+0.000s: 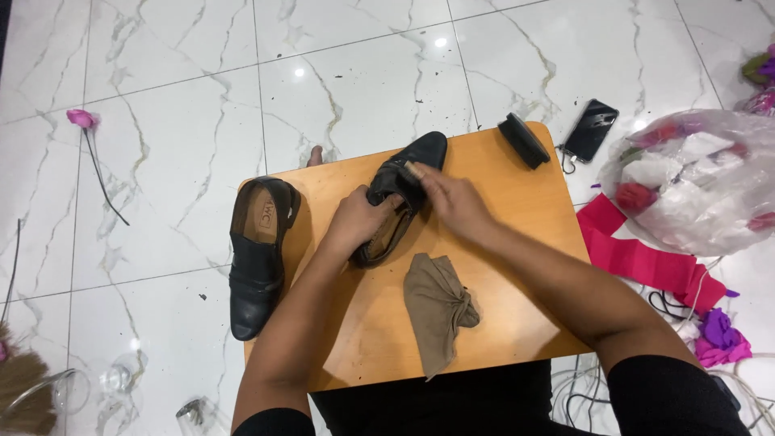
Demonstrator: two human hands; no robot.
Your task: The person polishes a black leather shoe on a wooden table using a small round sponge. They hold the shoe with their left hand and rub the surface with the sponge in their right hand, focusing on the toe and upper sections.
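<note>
A black leather shoe lies on a small wooden table, toe pointing away from me. My left hand grips the shoe at its opening near the heel. My right hand holds a small brush with a pale wooden handle against the shoe's upper. A crumpled brown cloth lies on the table close to me. The second black shoe rests at the table's left edge, partly hanging over it.
A black brush sits at the table's far right corner. A black phone lies on the white marble floor beyond it. A clear bag of flowers and pink cloth are at right. A pink flower lies far left.
</note>
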